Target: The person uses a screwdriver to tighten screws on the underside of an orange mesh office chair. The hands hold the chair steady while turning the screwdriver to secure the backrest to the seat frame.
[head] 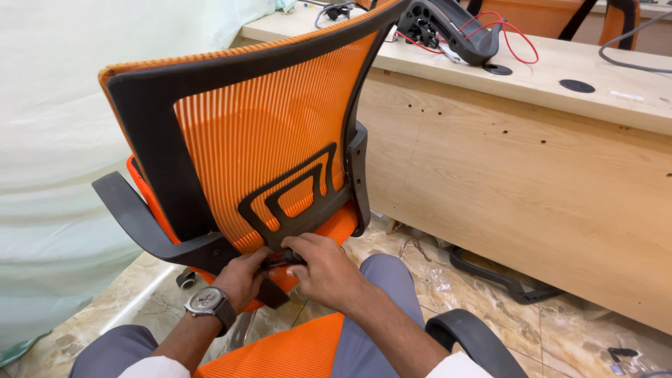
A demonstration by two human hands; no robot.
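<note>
**A:** How far along is the chair?

**B:** Your backrest (269, 133) stands upright, tilted, seated on the bracket at the rear of the seat (336, 227), so that looks done. Your left hand (241, 276) is curled under the joint, and your right hand (325, 269) pinches a small dark red-tipped tool (283, 257) there. I'd guess tightening is what's left.

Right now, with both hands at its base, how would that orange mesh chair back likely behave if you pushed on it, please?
The chair back would probably tip easily: it leans tilted, steadied low down by the left hand and right hand. Its black frame looks stiff, while the mesh likely gives. The caster beneath suggests the chair may roll on the glossy floor.
</note>
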